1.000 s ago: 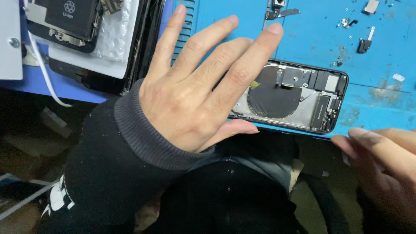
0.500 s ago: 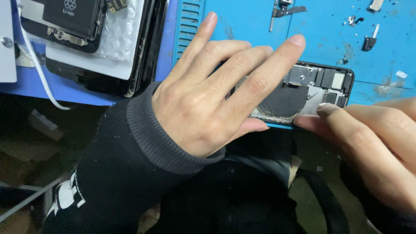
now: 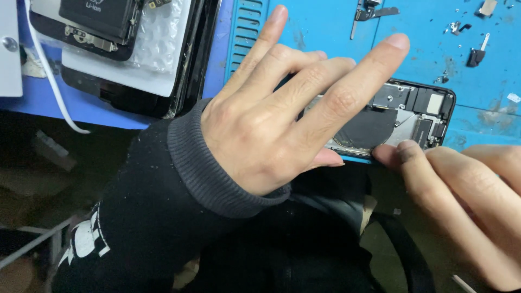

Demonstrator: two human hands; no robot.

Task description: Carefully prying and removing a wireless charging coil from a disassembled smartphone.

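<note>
Left hand (image 3: 260, 135) fingers (image 3: 347, 92) spread wide, lying flat over the opened black smartphone shell (image 3: 401, 116) (its insides exposed). Right hand (image 3: 461, 195) fingers, close together, touch its near edge. It rests at the blue counter mat's (image 3: 325, 27) front edge, small metal parts (image 3: 477, 54) beyond.

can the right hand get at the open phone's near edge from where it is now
Probably yes: the right hand has its fingertips at the near edge of the opened phone, and the left hand covers only its left part.

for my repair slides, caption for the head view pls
Left hand steadies an opened phone on a blue mat; right hand touches its near edge.
</note>
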